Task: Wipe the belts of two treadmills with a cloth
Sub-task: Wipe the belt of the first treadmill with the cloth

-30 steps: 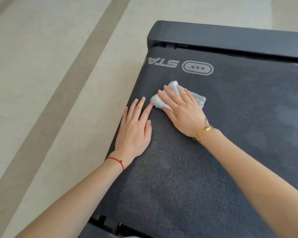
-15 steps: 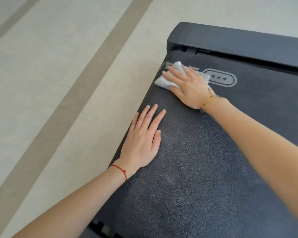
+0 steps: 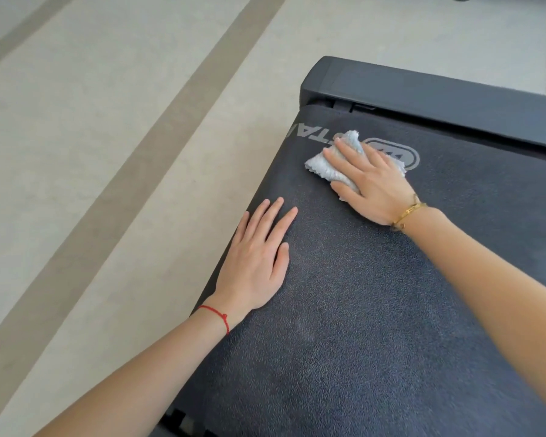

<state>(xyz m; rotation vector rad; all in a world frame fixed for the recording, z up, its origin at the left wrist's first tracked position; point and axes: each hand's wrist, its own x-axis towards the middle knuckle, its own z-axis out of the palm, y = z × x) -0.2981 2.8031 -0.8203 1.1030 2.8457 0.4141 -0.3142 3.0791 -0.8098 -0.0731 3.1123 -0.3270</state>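
We press our right hand (image 3: pixel 371 181), fingers straight and spread, flat on the pale cloth (image 3: pixel 328 167), which lies on the dark treadmill belt (image 3: pixel 375 310) near its far left corner, partly covering the printed lettering (image 3: pixel 312 137). Our left hand (image 3: pixel 259 257) rests flat and open on the belt's left edge, beside the beige floor (image 3: pixel 108 152).

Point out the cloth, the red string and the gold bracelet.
cloth (image 3: pixel 323 167), head view, bare left corner beside the fingers.
red string (image 3: pixel 216 315), head view, strand across the left wrist.
gold bracelet (image 3: pixel 408 212), head view, band on the right wrist.
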